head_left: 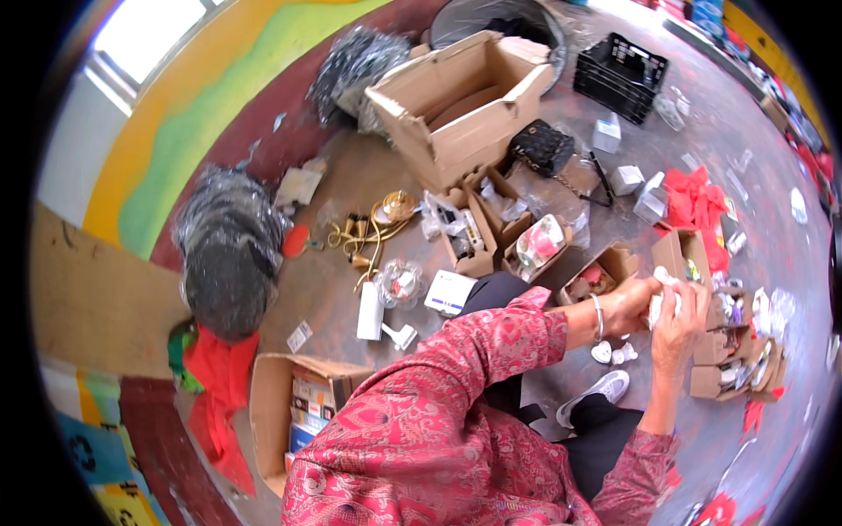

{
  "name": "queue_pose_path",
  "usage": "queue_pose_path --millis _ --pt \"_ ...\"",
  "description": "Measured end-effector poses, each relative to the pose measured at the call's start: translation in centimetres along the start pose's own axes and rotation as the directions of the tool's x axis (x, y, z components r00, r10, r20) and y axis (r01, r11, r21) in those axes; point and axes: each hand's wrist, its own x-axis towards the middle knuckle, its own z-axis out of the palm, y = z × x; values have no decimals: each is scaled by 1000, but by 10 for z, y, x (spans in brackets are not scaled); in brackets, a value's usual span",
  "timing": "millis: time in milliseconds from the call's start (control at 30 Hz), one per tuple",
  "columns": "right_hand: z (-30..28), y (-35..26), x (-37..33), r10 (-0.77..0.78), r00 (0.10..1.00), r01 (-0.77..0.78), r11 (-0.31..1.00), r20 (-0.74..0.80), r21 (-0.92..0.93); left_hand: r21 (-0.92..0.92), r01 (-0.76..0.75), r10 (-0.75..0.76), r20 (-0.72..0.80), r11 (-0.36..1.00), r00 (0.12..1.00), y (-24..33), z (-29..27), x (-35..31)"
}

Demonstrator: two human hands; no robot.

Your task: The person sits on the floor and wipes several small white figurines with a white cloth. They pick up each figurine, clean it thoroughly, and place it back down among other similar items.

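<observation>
Out in front of my knees, both hands meet around a small white object (658, 305), mostly covered by fingers, so its kind cannot be made out. My left hand (626, 307), with a bracelet at the wrist, is closed on its left side. My right hand (681, 324) grips it from the right, fingers bent. Just below the hands, small white heart-shaped pieces (602, 351) lie on the floor. An open cardboard box (621, 259) with reddish and brown contents stands beside my left hand. Behind my right hand is another small open carton (671, 252).
Several small cartons (732, 381) of mixed items stand at the right. Red cloth (693, 206), a black crate (621, 77) and a large cardboard box (412, 131) are farther off. A black quilted bag (542, 147) rests among the boxes. A box of packages (267, 412) sits at my left.
</observation>
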Motion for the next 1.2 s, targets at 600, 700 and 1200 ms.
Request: queue_pose_path --millis 600,700,1200 --pt "-37 35 3 767 642 -574 465 18 674 205 -186 180 50 961 982 17 10 19" --pt "-6 50 -18 491 861 -345 752 -129 562 231 -52 40 55 972 998 6 27 9" --pt "-24 28 -2 411 910 -338 659 53 672 207 -70 63 42 976 997 52 -10 12"
